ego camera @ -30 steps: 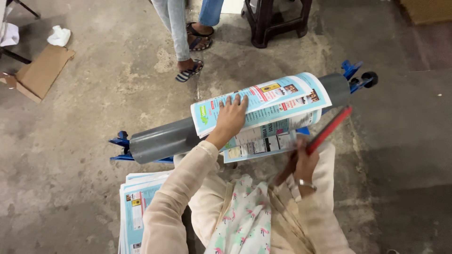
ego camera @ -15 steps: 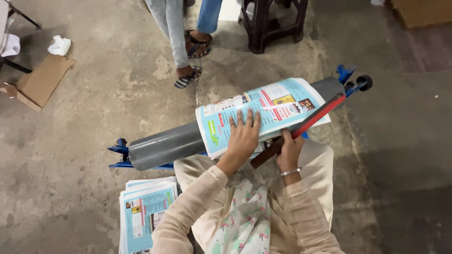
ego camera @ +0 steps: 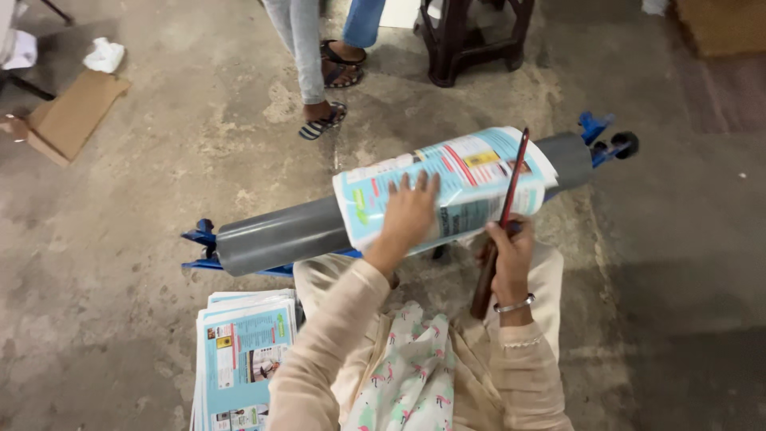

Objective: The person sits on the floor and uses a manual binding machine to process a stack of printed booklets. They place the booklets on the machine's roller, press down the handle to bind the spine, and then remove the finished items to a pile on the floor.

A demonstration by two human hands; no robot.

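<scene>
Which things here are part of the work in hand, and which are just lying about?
In use:
- left hand pressing the printed sheet around the grey pipe
- right hand gripping the red stick across the sheet
- blue stand carrying the pipe
- stack of printed sheets by the knee

Lying about:
- cardboard piece
- crumpled white paper
- dark stool
- another person's sandalled feet

Stack of printed sheets (ego camera: 243,363) cut off by bottom edge; right side under person's sleeve. Print on sheets too small to tell.

Grey pipe (ego camera: 279,235): middle hidden under wrapped printed sheet (ego camera: 447,187); blue stand (ego camera: 199,239) mostly hidden behind pipe.

Left hand (ego camera: 408,214) covers part of sheet.

Right hand (ego camera: 511,255): fingers curled round red stick (ego camera: 511,183), grip point hidden.

Standing person (ego camera: 319,48) cut off at top edge, legs only. Dark stool (ego camera: 471,40) cut off likewise.
</scene>
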